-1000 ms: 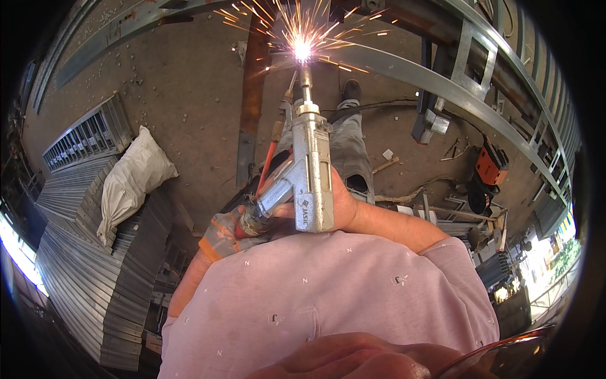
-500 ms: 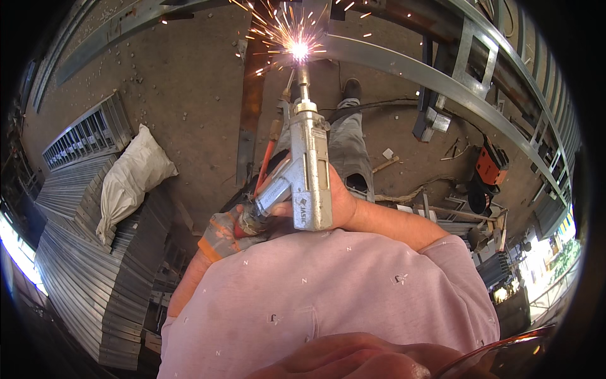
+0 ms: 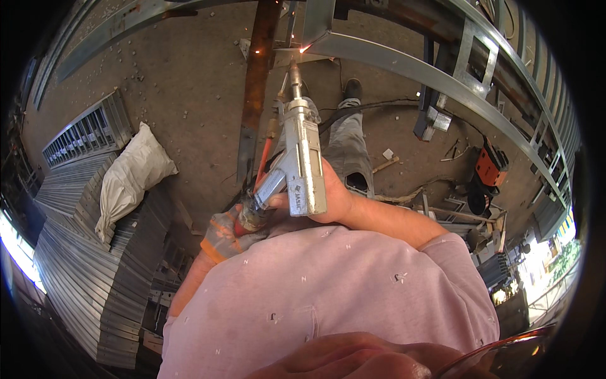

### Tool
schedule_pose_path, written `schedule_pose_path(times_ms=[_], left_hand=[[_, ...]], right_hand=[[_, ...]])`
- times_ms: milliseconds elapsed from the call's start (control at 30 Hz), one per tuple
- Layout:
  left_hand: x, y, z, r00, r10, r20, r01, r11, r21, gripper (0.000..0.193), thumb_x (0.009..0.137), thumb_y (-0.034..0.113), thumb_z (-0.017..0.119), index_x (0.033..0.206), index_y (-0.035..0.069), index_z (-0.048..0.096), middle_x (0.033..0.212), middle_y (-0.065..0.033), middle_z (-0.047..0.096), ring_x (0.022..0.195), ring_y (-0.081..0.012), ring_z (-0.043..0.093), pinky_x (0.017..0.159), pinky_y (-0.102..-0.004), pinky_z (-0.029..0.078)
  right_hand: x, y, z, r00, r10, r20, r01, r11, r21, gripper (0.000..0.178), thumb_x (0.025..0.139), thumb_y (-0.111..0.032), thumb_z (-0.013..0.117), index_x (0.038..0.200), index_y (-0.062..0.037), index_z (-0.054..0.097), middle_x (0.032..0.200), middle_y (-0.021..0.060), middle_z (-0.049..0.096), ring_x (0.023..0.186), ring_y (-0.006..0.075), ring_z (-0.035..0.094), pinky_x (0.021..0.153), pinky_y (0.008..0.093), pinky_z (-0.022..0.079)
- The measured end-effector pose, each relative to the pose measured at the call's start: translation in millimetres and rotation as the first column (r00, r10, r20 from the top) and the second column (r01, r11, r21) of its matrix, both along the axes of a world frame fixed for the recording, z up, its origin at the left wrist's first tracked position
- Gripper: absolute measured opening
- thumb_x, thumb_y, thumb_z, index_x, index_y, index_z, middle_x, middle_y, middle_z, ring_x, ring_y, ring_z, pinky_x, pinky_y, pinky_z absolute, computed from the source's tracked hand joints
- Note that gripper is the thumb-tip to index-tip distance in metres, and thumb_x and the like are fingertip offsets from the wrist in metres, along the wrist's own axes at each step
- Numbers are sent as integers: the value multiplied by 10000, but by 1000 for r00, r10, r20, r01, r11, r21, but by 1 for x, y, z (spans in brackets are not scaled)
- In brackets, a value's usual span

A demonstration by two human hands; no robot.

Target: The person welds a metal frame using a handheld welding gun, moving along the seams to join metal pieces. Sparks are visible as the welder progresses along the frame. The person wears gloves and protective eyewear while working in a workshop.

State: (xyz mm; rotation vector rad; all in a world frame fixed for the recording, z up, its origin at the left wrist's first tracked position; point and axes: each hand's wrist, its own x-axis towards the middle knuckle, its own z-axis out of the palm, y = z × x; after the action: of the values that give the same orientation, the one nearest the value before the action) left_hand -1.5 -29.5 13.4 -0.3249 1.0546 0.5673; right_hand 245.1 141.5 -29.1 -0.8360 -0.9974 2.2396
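A silver welding gun [image 3: 303, 164] is held in front of my chest, nozzle pointing away from me. My left hand [image 3: 228, 228], in a grey and orange glove, is closed around the lower end of its angled handle, where a dark wrapped part joins. My bare right hand [image 3: 336, 194] grips the gun body from the right; the body hides most of its fingers. Just beyond the nozzle tip, a small spot glows on the corner of a galvanized steel profile [image 3: 391, 60], with a gap between. Left of the nozzle stands a rusty steel bar [image 3: 255, 82].
At left, a white sack [image 3: 136, 177] lies on stacked corrugated metal sheets [image 3: 82, 265]. An orange machine [image 3: 492, 165] stands at right. A dark cable [image 3: 372, 107] crosses near my legs. A wooden-handled tool [image 3: 386, 165] lies on the floor. Metal framing spans the far right.
The bright arc and spray of sparks have died to a small glow with a few sparks. The gun has drawn back slightly toward me and left, its nozzle off the steel.
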Motion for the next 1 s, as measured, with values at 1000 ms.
schedule_pose_path(times_ms=[1000], left_hand=[[34, 26, 12, 909, 396, 131, -367, 909, -197, 426, 1116, 314, 597, 1429, 25, 605, 1296, -92, 737, 1090, -145, 712, 956, -308, 584]], right_hand=[[21, 5, 13, 999, -46, -7, 47, 998, 37, 422, 852, -99, 908, 1186, -1, 668, 1032, 103, 758, 919, 231, 726, 819, 364, 578]])
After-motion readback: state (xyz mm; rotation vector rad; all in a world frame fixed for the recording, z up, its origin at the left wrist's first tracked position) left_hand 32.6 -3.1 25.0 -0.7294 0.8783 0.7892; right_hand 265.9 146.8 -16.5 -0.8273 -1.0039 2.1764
